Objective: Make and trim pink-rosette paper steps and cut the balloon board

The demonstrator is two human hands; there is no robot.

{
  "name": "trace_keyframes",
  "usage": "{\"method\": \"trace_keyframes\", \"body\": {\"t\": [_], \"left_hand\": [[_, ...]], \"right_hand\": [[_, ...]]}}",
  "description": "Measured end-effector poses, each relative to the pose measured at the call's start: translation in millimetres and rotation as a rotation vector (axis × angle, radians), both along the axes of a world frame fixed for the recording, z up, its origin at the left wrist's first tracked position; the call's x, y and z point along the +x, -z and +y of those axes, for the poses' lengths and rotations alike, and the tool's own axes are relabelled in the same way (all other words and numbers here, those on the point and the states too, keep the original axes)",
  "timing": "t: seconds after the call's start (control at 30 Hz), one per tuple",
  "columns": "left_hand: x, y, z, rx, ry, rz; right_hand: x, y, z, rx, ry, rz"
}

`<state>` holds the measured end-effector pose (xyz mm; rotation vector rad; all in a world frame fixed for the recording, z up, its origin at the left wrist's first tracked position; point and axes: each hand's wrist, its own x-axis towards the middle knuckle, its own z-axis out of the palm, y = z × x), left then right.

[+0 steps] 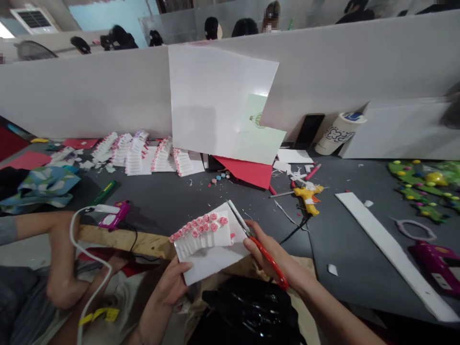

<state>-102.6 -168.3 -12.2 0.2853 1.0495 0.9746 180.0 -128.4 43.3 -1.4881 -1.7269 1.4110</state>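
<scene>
Red-handled scissors (pixel 239 218) snug in right hand (pixel 269 258), white card (pixel 212 263) pinched by left hand (pixel 172 282), both grips narrow, lower center.

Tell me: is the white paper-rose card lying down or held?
Held: the left hand grips the white paper-rose card's edge.

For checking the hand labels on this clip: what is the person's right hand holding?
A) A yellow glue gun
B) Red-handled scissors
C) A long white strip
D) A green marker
B: the right hand grips scissors with red handles, their metal blades next to a white card.
</scene>
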Motion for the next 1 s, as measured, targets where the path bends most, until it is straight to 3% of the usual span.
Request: {"method": "trace_keyframes", "body": {"t": [0.3, 0.47, 0.63, 0.73, 0.83, 1.0], "left_hand": [[0.3, 4.1, 2.5, 0.042, -0.002, -0.081], [-0.8, -2.5, 14.0, -0.031, -0.15, -0.118], [-6.2, -12.0, 29.2, -0.115, -0.315, -0.183], [-6.2, -13.4, 33.6, -0.109, -0.361, -0.205], [-5.1, -12.0, 35.1, -0.08, -0.342, -0.241], [1.8, -16.0, 38.0, -0.049, -0.363, -0.29]], "right_hand": [[-4.5, 4.1, -2.3, 0.062, 0.097, 0.022], [16.8, 19.6, 14.3, 0.021, 0.172, 0.071], [47.7, 32.9, 49.2, 0.167, 0.172, -0.353], [55.1, 46.0, 63.3, 0.384, 0.132, -0.607], [55.8, 60.2, 69.9, 0.576, 0.091, -0.701], [63.3, 70.8, 71.0, 0.593, -0.043, -0.791]]}}
